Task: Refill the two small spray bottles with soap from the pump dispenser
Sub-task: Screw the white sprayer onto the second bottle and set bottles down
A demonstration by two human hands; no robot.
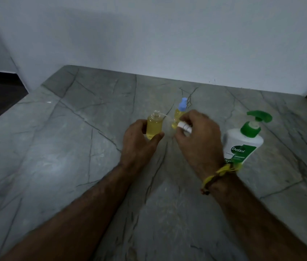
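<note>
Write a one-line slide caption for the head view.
Left hand holds the open bottle; right hand holds its white sprayer, capped bottle and dispenser behind.

An uncapped small bottle (154, 125) of yellow liquid stands upright; just beside it stands a blue-capped spray bottle (179, 113). A white, green-pumped Dettol dispenser (243, 140) stands well right.

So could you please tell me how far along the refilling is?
Both bottles look filled with yellow soap. The far bottle wears its blue cap. The left hand holds the open bottle; the right hand pinches its white sprayer. Left: refit it.
</note>
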